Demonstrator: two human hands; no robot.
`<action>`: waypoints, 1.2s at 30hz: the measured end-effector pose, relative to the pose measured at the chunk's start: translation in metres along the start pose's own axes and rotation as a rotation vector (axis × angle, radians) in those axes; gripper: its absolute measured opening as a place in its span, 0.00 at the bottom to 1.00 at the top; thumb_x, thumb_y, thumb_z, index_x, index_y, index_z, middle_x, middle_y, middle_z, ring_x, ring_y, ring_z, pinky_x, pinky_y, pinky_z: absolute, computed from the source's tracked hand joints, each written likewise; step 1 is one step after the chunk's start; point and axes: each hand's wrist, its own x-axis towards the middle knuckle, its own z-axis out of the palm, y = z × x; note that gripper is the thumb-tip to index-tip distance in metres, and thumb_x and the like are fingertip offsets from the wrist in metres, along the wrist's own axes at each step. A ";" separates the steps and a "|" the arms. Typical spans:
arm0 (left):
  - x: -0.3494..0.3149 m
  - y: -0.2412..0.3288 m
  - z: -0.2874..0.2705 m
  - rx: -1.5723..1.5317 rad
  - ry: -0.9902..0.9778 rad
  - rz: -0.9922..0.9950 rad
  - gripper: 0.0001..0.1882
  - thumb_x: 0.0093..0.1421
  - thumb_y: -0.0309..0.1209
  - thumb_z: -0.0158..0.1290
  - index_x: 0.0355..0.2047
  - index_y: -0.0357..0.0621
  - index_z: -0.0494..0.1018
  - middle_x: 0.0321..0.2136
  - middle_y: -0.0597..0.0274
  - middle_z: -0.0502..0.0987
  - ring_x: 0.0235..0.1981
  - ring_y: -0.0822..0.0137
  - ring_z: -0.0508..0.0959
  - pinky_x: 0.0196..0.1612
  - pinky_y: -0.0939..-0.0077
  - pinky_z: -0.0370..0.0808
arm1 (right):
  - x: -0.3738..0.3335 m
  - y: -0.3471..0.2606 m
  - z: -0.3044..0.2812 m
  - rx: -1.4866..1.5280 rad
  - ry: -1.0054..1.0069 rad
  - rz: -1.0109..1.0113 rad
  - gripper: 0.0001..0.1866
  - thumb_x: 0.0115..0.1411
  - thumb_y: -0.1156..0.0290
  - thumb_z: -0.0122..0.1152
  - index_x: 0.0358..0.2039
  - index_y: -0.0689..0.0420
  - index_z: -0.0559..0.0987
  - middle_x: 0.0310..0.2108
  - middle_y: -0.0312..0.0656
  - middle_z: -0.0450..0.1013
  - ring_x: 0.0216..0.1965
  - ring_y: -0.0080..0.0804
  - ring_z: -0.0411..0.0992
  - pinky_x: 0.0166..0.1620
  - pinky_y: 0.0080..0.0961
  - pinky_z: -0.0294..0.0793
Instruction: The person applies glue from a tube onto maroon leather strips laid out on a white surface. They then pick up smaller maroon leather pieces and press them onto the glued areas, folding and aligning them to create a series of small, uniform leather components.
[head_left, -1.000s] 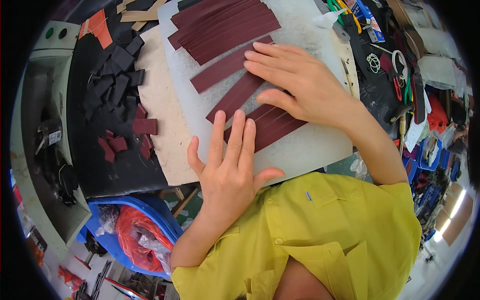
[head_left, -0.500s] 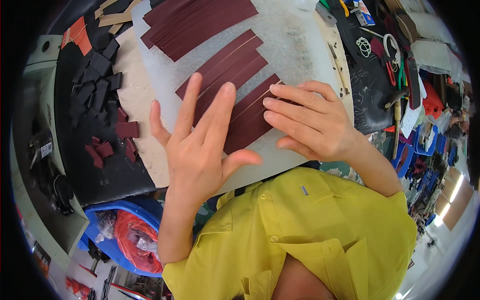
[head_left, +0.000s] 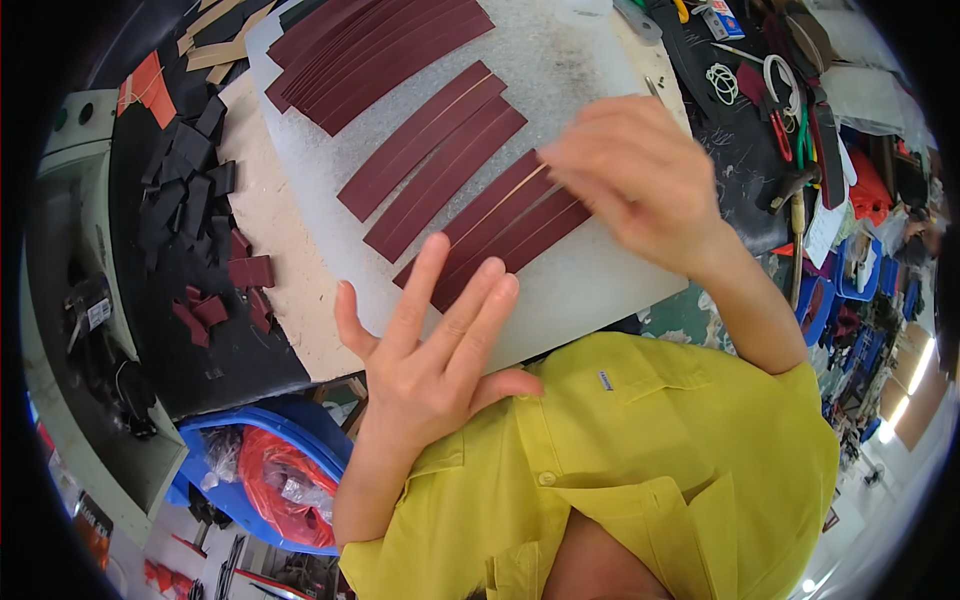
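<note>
Dark red leather-like strips lie at a slant on a pale sheet (head_left: 625,285). The nearest strips (head_left: 500,243) are between my hands, one showing a light edge. Beyond them is a middle group of strips (head_left: 440,152), and farther off a fanned pile of strips (head_left: 385,65). My left hand (head_left: 430,350) is open, its fingers spread near the lower left end of the nearest strips; nothing is in it. My right hand (head_left: 645,180) is over the right end of those strips, fingers bent and blurred by motion. Whether it grips a strip is hidden.
Black folded pieces (head_left: 190,170) and small dark red pieces (head_left: 250,272) lie to the left. On the right are a coil of white cord (head_left: 722,84), red-handled pliers (head_left: 780,135) and a hammer (head_left: 797,225). A blue bin (head_left: 265,415) with a red bag stands below the table's left edge.
My left hand has drawn back toward me, off the strips. My right hand has moved a little away from me and its fingers have bent. A gap now shows between the nearest strips.
</note>
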 end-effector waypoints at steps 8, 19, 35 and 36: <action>-0.010 0.014 0.001 0.025 -0.013 -0.026 0.43 0.63 0.71 0.34 0.54 0.49 0.79 0.53 0.68 0.81 0.63 0.50 0.72 0.72 0.40 0.32 | 0.014 -0.011 0.006 0.033 -0.290 0.034 0.16 0.46 0.81 0.67 0.37 0.52 0.84 0.35 0.34 0.76 0.46 0.35 0.72 0.47 0.33 0.68; 0.048 -0.035 0.006 -0.015 -0.017 -0.099 0.48 0.61 0.66 0.44 0.63 0.33 0.67 0.66 0.45 0.66 0.69 0.42 0.63 0.68 0.47 0.55 | -0.040 0.062 -0.096 0.260 -0.055 0.839 0.07 0.67 0.74 0.58 0.41 0.64 0.80 0.34 0.32 0.76 0.37 0.17 0.72 0.44 0.16 0.70; 0.036 -0.019 0.004 -0.154 -0.122 -0.070 0.52 0.48 0.67 0.55 0.60 0.34 0.70 0.67 0.47 0.65 0.70 0.46 0.60 0.69 0.39 0.49 | 0.056 0.013 0.047 -0.114 -0.229 -0.105 0.26 0.62 0.60 0.63 0.56 0.63 0.76 0.58 0.48 0.75 0.64 0.44 0.68 0.65 0.42 0.64; 0.036 -0.018 0.002 -0.144 -0.106 -0.064 0.49 0.49 0.67 0.54 0.58 0.36 0.73 0.63 0.47 0.70 0.68 0.47 0.64 0.68 0.38 0.51 | 0.053 0.009 0.048 -0.128 -0.243 -0.109 0.27 0.63 0.57 0.62 0.54 0.64 0.77 0.56 0.49 0.75 0.64 0.44 0.68 0.65 0.42 0.63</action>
